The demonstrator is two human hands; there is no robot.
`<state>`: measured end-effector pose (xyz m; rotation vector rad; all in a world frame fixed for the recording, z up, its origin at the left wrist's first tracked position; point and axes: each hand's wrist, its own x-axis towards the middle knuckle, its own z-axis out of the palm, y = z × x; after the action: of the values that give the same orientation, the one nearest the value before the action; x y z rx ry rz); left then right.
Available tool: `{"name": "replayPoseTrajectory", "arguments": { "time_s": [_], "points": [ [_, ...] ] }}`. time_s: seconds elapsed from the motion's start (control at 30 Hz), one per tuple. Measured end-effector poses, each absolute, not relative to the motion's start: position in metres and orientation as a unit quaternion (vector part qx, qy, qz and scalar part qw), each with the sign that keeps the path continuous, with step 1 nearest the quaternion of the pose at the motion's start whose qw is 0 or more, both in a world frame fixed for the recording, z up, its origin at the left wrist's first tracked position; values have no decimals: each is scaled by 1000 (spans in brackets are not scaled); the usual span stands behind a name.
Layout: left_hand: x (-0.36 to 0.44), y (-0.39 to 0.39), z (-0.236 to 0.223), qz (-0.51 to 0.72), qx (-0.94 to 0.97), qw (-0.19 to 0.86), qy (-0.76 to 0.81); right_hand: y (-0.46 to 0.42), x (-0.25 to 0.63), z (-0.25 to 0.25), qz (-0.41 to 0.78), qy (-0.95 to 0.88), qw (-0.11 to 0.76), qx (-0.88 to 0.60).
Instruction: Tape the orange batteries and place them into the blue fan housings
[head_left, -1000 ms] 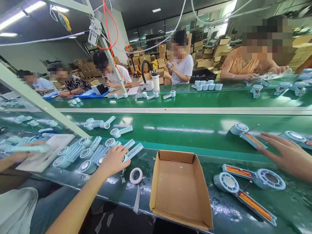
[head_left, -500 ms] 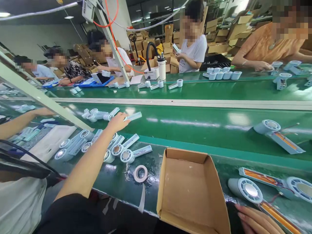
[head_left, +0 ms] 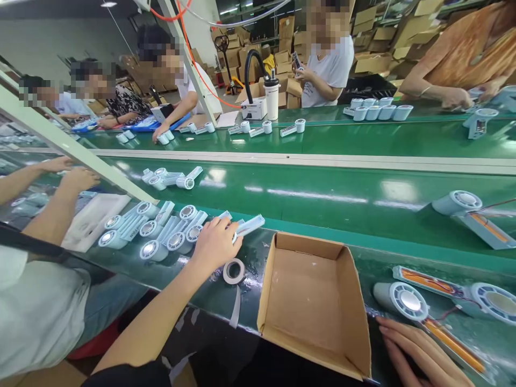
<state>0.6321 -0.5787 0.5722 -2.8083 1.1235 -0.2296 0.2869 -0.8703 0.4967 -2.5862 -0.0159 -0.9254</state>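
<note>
My left hand [head_left: 217, 242] is closed over a light-blue handheld fan body [head_left: 250, 226] at the right end of a group on the bench; its open handle sticks out past my fingers and its round head is mostly hidden. Several similar fan bodies [head_left: 150, 250] lie just left of it. A roll of tape [head_left: 234, 271] sits right below the hand, its loose end hanging over the bench edge. My right hand [head_left: 419, 352] lies with fingers stretched at the near edge, beside a fan body [head_left: 403, 301] whose handle shows orange inside and wires. It holds nothing visible.
An open cardboard box [head_left: 310, 317] stands between my hands. Beyond runs a green belt [head_left: 322, 188] with fan bodies [head_left: 185, 181] at left and another [head_left: 459, 203] at right. A slanting metal post [head_left: 80, 142] crosses the left side. A co-worker's arms [head_left: 60, 199] reach in there.
My left hand went from the bench to the belt, took hold of a fan body there and brought it back to the group. My right hand drew back from the belt to the near edge.
</note>
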Motion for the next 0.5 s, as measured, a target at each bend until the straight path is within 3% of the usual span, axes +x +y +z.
{"name": "replayPoseTrajectory", "arguments": {
  "time_s": [0.33, 0.5],
  "points": [
    [616, -570, 570, -101, -931, 41, 350, -868, 281, 489, -338, 6, 196, -920],
    [625, -561, 557, -94, -962, 37, 254, -873, 281, 483, -338, -13, 191, -921]
  ]
}}
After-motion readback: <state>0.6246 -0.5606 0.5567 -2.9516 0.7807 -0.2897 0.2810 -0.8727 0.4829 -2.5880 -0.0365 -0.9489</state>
